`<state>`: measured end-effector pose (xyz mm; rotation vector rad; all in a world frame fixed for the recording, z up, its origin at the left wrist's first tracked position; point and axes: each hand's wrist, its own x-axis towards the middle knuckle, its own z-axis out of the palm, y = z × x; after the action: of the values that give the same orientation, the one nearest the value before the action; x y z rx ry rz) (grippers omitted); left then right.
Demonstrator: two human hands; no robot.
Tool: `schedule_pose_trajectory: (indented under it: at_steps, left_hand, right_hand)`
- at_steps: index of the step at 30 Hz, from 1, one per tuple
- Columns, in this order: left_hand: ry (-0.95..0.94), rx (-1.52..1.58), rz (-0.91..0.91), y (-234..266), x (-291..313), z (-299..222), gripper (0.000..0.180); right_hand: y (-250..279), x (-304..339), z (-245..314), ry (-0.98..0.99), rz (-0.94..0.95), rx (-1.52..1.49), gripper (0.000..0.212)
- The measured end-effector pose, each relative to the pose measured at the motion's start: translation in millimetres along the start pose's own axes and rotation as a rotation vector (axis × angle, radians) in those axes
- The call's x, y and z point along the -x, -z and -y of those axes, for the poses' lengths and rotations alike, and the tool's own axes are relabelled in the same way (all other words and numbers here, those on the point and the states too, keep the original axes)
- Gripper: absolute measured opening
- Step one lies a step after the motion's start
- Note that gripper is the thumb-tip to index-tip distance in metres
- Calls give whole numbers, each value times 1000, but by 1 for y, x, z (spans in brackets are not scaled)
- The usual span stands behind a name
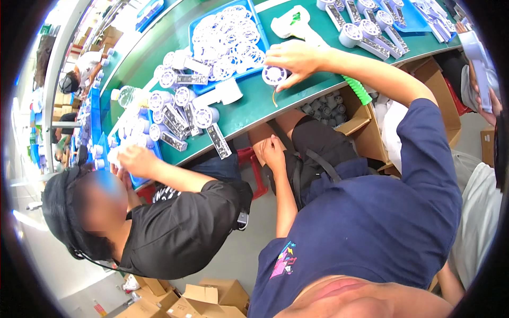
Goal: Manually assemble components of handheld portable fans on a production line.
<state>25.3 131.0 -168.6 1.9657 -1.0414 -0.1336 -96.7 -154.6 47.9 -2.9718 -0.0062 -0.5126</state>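
Observation:
My right hand [298, 59] is closed around a round white fan housing [275, 75] at the near edge of the green table. A thin orange wire [274, 98] hangs below it. On my thigh rests my left hand [273, 154], fingers lying loosely and holding nothing. Left of the housing, a blue tray [192, 33] is heaped with white round fan grilles [225, 37]. A white handheld fan body [222, 93] lies in front of the tray. Beyond my right hand is a white glove-like piece with a green patch [297, 24].
Several fan bodies with exposed handle insides [175, 117] lie at the left, and more [371, 34] at the far right. A co-worker in black [185, 228] sits on my left. Under the table stands a cardboard box [366, 130] of grey-white parts. Another person's hand [494, 103] holds a fan body.

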Motion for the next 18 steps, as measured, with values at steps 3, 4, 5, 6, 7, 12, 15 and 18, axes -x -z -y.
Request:
schedule_pose_trajectory:
  at_steps: [3, 4, 5, 6, 7, 12, 15, 18]
  left_hand:
    - [-27, -11, 8, -1, -2, 3, 25]
    - [-21, -15, 5, -1, -2, 3, 25]
    - [-16, -20, 8, -1, -2, 3, 25]
    - [-12, -24, 10, -1, -2, 3, 25]
    - [-9, -27, 8, 0, -1, 2, 25]
    - [-28, -10, 4, -2, -1, 3, 27]
    - [-28, -34, 7, -4, 0, 4, 28]
    - [-95, -18, -10, -4, -3, 0, 31]
  right_hand:
    - [1, 2, 4, -47, -36, -3, 69]
    - [0, 2, 6, -99, -34, 15, 70]
    - [0, 1, 8, -95, -33, 11, 70]
    - [-1, 0, 9, -137, -23, 33, 70]
    - [0, 0, 12, -178, -13, 54, 71]
    - [6, 4, 24, -234, -76, 53, 70]
    - [11, 8, 30, -264, -122, 34, 69]
    - [17, 16, 36, -339, -104, 11, 69]
